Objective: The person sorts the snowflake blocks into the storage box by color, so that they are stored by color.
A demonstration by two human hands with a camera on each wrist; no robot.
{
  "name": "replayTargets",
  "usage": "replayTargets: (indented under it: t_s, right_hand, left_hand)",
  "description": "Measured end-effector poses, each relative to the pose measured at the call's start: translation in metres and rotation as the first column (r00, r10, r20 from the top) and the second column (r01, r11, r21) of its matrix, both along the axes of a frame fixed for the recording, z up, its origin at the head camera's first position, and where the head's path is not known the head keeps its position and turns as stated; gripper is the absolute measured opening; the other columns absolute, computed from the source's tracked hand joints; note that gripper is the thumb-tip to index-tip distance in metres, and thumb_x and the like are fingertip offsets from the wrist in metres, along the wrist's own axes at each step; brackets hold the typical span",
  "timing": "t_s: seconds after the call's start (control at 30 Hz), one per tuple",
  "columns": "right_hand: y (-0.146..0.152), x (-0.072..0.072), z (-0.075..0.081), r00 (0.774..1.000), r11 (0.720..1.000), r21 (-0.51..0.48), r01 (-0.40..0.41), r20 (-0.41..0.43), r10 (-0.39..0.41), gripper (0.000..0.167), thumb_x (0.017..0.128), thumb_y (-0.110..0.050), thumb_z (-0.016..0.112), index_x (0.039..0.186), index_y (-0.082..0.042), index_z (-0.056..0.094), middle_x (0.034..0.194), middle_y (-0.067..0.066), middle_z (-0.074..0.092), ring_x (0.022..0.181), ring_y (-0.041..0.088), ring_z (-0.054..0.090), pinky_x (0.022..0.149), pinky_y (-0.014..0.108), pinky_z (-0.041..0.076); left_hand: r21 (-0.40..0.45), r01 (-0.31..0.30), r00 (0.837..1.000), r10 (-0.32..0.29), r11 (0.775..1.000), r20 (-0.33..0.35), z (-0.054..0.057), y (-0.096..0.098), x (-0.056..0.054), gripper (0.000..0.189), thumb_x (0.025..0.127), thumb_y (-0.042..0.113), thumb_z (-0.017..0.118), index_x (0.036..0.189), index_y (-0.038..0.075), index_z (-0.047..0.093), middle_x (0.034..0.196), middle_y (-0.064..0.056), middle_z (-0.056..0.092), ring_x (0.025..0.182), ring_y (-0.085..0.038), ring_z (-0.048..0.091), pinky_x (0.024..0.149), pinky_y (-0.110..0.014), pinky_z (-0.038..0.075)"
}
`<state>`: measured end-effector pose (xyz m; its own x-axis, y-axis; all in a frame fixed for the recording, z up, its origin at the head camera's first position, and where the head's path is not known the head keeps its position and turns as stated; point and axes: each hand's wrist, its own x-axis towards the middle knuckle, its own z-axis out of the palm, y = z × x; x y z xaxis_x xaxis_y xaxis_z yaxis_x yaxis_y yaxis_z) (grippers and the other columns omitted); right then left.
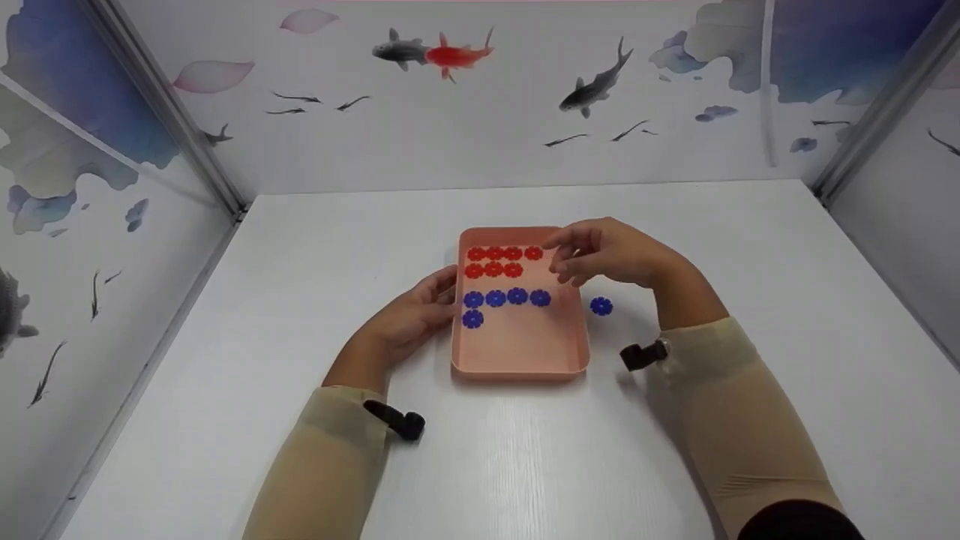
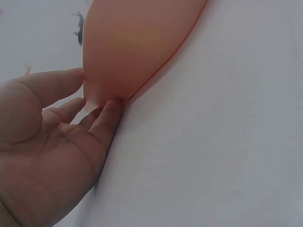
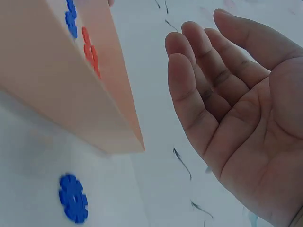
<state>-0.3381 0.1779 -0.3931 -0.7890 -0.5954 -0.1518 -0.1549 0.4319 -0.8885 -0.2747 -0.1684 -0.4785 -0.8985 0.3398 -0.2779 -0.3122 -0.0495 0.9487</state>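
Observation:
A pink rectangular tray lies on the table, with rows of red flower-shaped plastic discs toward its far end. Below them in the head view are several blue flower-shaped discs, one of which starts a second row at the left. My left hand touches the tray's left wall, its thumb and fingertips against the side. Over the far right rim hovers my right hand, fingers loosely bent; its palm is bare in the right wrist view. One loose blue disc lies on the table just right of the tray.
The white table ends at a back panel painted with fish. Side panels with metal corner posts stand at left and right. Each sleeve carries a small black wrist camera.

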Motion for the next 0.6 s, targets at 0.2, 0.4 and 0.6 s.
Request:
replayTargets:
  t_s: [0.2, 0.4, 0.6]
  right_hand:
    - [0.033, -0.003, -0.005, 0.994, 0.993, 0.055, 0.103, 0.022, -0.104, 0.048, 0.098, -0.016, 0.078, 0.145, -0.014, 0.065, 0.128, 0.022, 0.071, 0.111, 0.032, 0.075, 0.09, 0.032, 0.067]
    - [0.045, -0.008, -0.016, 0.988, 0.987, 0.07, 0.144, 0.047, -0.147, 0.049, 0.098, -0.018, 0.078, 0.145, -0.016, 0.065, 0.134, 0.022, 0.069, 0.118, 0.038, 0.072, 0.093, 0.032, 0.066]
    - [0.06, -0.014, -0.032, 0.99, 0.986, 0.121, 0.112, 0.07, -0.121, 0.053, 0.098, -0.016, 0.078, 0.148, -0.014, 0.062, 0.137, 0.015, 0.072, 0.12, 0.03, 0.073, 0.094, 0.03, 0.065]
  left_hand:
    - [0.002, -0.003, 1.0, 0.003, 1.0, 0.0, 0.002, 0.001, 0.0, 0.081, 0.099, 0.008, 0.074, 0.168, 0.03, 0.035, 0.174, 0.01, 0.038, 0.162, -0.013, 0.036, 0.13, -0.037, 0.038]
    - [-0.001, -0.001, 1.0, 0.001, 1.0, -0.001, 0.001, 0.001, 0.0, 0.082, 0.099, 0.009, 0.074, 0.168, 0.03, 0.035, 0.174, 0.01, 0.037, 0.162, -0.014, 0.036, 0.13, -0.037, 0.038]
    - [-0.01, -0.002, 1.0, 0.002, 1.0, -0.003, 0.001, 0.001, 0.0, 0.084, 0.098, 0.009, 0.076, 0.168, 0.028, 0.034, 0.173, 0.009, 0.038, 0.162, -0.015, 0.035, 0.13, -0.038, 0.038]
